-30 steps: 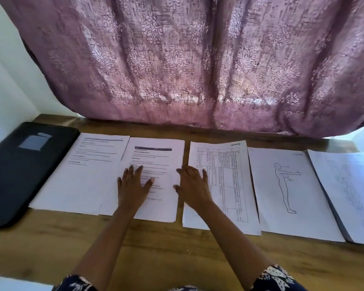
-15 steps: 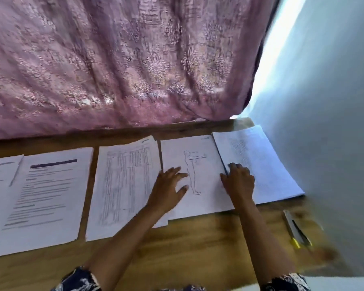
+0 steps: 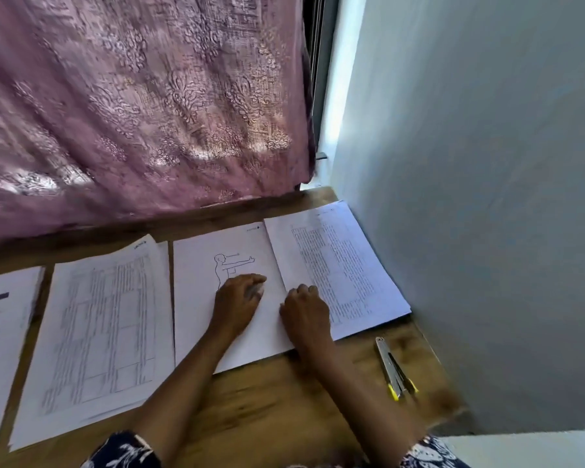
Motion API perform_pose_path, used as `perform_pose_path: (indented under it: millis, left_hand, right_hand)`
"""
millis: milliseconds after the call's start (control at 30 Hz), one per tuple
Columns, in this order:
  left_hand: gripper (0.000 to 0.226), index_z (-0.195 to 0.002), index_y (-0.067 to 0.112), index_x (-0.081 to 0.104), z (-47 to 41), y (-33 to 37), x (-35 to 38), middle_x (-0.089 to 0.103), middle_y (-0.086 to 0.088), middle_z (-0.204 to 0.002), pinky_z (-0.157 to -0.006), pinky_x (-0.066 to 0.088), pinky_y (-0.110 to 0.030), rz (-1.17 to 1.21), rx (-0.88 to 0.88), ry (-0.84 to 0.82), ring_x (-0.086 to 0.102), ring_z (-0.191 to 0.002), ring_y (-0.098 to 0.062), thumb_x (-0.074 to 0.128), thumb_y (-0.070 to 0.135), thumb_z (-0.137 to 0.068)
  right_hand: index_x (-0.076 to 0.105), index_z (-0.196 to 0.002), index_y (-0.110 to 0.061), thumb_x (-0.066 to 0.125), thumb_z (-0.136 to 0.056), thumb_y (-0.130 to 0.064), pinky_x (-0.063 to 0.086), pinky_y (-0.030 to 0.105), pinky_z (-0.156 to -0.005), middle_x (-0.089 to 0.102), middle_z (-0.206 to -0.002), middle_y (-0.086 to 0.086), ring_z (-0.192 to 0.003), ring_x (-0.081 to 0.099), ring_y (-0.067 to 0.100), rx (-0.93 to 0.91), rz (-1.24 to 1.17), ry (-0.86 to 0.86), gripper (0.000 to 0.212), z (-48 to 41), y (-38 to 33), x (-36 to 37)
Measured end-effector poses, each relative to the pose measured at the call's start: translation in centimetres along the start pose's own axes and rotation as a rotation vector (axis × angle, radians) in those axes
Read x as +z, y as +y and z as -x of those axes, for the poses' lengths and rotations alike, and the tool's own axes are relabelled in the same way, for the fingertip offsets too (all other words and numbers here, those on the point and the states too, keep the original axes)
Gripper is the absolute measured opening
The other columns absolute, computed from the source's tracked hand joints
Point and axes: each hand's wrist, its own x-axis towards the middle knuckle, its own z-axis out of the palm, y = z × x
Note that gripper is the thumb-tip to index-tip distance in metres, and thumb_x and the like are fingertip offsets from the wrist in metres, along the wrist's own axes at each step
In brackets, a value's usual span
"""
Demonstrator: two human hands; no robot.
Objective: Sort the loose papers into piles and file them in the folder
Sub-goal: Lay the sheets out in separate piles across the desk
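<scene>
- Sorted papers lie in a row of piles along the wooden bench [image 3: 267, 407], under my two hands.
- My left hand [image 3: 238, 307] rests palm down on the figure-drawing pile [image 3: 196, 298], covering the lower part of the outlined standing figure. Its fingers are loosely bent and close together on the page, holding nothing. They are blurred.
- My right hand [image 3: 306, 314] sits knuckles up where that pile meets the dense-table pile [image 3: 338, 265] to its right. The fingers are curled tight at that pile's left edge, and I cannot tell whether they pinch a sheet.
- The dense-table pile's left edge overlaps the figure-drawing pile.
- To the left, just apart, lies a form-grid pile [image 3: 105, 325]. Beyond it, cut by the frame, is a pile with a dark heading bar [image 3: 0, 315].
- Near my right forearm, two slim pen-like items with yellow tips [image 3: 394, 369] lie on bare wood, apart from the papers.
- Dark patterned sleeves [image 3: 122, 450] show at the bottom.
- A mauve patterned curtain [image 3: 132, 113] hangs behind the bench, and a pale wall [image 3: 470, 197] closes the right side.
</scene>
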Motion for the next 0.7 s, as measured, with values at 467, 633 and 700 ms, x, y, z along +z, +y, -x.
perform_pose_path:
  millis: [467, 633, 700]
  left_hand:
    - [0.049, -0.13, 0.02, 0.06, 0.7, -1.1, 1.5, 0.059, -0.003, -0.135, -0.1, 0.043, -0.045, -0.479, 0.179, -0.095, 0.055, -0.124, -0.026, 0.032, 0.035, -0.093]
    - [0.063, -0.13, 0.022, 0.06, 0.2, -0.7, 0.7, 0.055, 0.0, -0.139, -0.108, 0.031, -0.036, -0.171, 0.058, -0.11, 0.047, -0.131, -0.021, 0.024, 0.057, -0.092]
    - [0.054, -0.124, 0.021, 0.065, -0.5, 1.1, -0.6, 0.06, 0.0, -0.131, -0.102, 0.035, -0.03, 0.255, -0.169, -0.118, 0.052, -0.123, -0.019, 0.034, 0.057, -0.097]
  right_hand:
    - [0.069, -0.095, -0.004, 0.049, -0.096, -0.012, 0.036, 0.027, -0.064, 0.069, -0.095, 0.014, -0.087, 0.066, 0.03, -0.057, 0.091, 0.012, 0.021, -1.7, 1.6, -1.8]
    - [0.07, -0.095, -0.013, 0.063, -0.091, -0.029, 0.036, 0.023, -0.063, 0.071, -0.094, 0.004, -0.085, 0.065, 0.021, 0.036, -0.126, 0.059, 0.017, -1.1, 2.6, -2.8]
    - [0.071, -0.093, -0.016, 0.068, -0.088, -0.032, 0.041, 0.023, -0.066, 0.072, -0.094, 0.0, -0.085, 0.066, 0.018, 0.018, -0.254, 0.053, 0.018, -0.8, 2.5, -3.5]
